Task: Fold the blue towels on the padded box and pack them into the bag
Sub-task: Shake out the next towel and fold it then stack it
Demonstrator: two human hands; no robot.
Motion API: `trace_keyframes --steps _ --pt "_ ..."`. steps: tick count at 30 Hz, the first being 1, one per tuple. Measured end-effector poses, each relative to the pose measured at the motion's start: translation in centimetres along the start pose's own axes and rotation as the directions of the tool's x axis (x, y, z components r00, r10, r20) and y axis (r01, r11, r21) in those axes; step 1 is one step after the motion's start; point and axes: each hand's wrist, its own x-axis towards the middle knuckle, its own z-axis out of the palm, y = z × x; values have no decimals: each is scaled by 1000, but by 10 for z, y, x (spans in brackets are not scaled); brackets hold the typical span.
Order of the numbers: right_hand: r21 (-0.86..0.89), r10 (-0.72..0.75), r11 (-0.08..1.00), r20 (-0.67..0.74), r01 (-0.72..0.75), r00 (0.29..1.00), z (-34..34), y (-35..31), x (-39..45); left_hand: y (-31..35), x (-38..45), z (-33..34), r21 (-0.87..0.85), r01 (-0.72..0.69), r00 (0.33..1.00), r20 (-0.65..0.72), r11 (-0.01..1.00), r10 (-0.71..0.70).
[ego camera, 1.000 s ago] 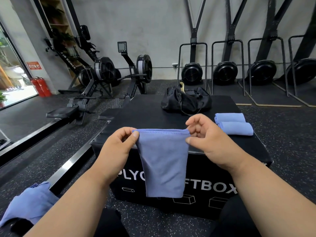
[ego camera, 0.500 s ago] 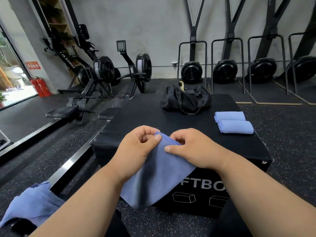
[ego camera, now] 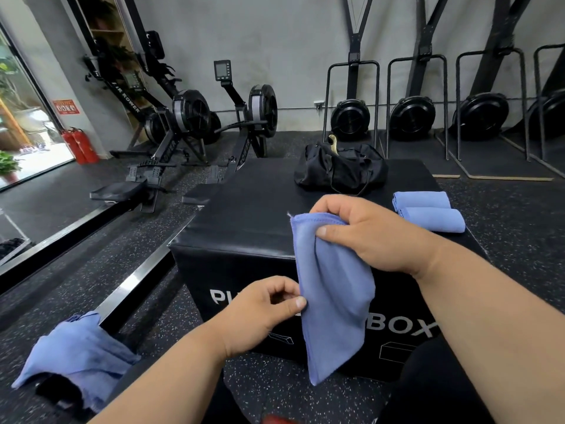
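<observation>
Towel (ego camera: 333, 301) in blue is held hanging in the air at the near edge of the padded box (ego camera: 244, 215), already doubled into a narrow strip. Its top hem is pinched by the right hand (ego camera: 363, 231), thumb in front and fingers curled behind, so that the cloth is left to drop straight and its edges can be lined up. Lower on its left edge, the cloth is pinched between thumb and curled fingers of the left hand (ego camera: 263, 310), probably so that the layers are kept together for the next fold.

Two folded towels (ego camera: 428, 212) are laid side by side, touching, on the right of the box top, apparently set aside until packing. One black bag (ego camera: 339, 169) is stood at the far side of the box, well apart from the hands; whether it is open cannot be told. One crumpled bundle of blue cloth (ego camera: 76, 353) is seen at the near left, off the box, likely waiting to be folded; how many towels it holds cannot be told.
</observation>
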Motion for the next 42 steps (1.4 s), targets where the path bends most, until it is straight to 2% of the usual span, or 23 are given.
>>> trace_keyframes --steps 5,10,15,22,27,30,33,36,40,42 --pt "124 -12 992 5 12 1000 -10 -1 1 -8 5 6 -10 4 1000 0 1000 -4" --pt "94 7 996 -39 -4 999 -18 1 3 -17 7 6 74 35 999 -22 997 -33" --pt "49 43 998 -120 -38 992 -27 16 4 -23 7 -10 -32 47 993 -110 998 -50" --pt "251 110 967 -231 -50 967 -26 36 6 -42 3 -28 -73 85 996 -25 994 -88" --pt "265 154 961 -294 -75 943 -22 57 5 -55 4 -38 -106 84 993 -79 991 -93" --pt "297 184 950 -302 -91 935 -22 70 3 -63 5 -44 -14 144 989 -32 989 -145" --pt "240 198 962 -281 -131 939 -18 80 2 -74 7 -43 89 255 965 43 963 -259" --pt "184 226 966 -271 -180 936 -15 91 3 -86 16 -47 228 306 951 -18 924 -310" --pt "262 248 950 -302 -170 921 -21 100 14 -82 49 -62 445 235 958 -255 864 -129" --pt "278 241 949 -331 -150 912 -30 98 26 -70 73 -76 518 174 956 -292 837 -18"
